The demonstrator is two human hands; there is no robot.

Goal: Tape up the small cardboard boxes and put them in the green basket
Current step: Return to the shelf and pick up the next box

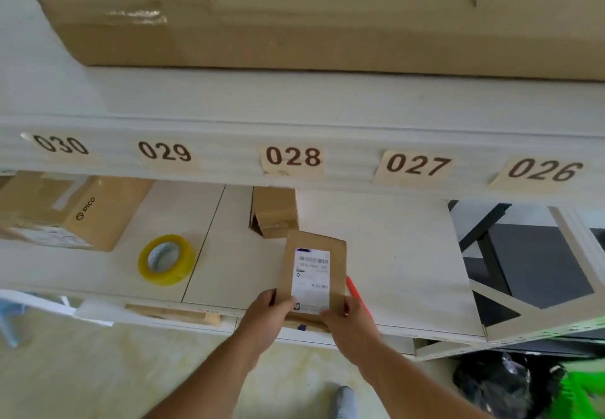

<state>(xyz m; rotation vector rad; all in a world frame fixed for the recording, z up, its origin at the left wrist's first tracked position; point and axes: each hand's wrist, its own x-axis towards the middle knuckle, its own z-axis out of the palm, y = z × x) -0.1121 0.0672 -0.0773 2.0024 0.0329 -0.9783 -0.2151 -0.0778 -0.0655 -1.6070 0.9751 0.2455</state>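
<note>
Two hands: both grip one small cardboard box (337, 256) at its near end, at the front edge of the lower shelf (409, 271).
Left hand (266, 318): thumb on top of the box, over the near left corner of its white shipping label (311, 279); the other fingers are curled under the box's left side.
Right hand (347, 327): thumb pressed on the label's near right corner, fingers wrapped round the box's right edge.
Red stick (355, 289): thin, just right of the box, partly hidden by the right hand; what it is cannot be told.
Second small box (275, 210): just behind the held box, further in on the shelf.
Tape roll (167, 259): yellowish, left of the held box, standing tilted on the shelf.
PICO box (78, 212): far left of the held box, beyond the tape roll.
Green basket (579, 392): only a blurred green edge shows, low and right of the held box, near the floor.
Long carton (327, 22): on the shelf above the held box.
</note>
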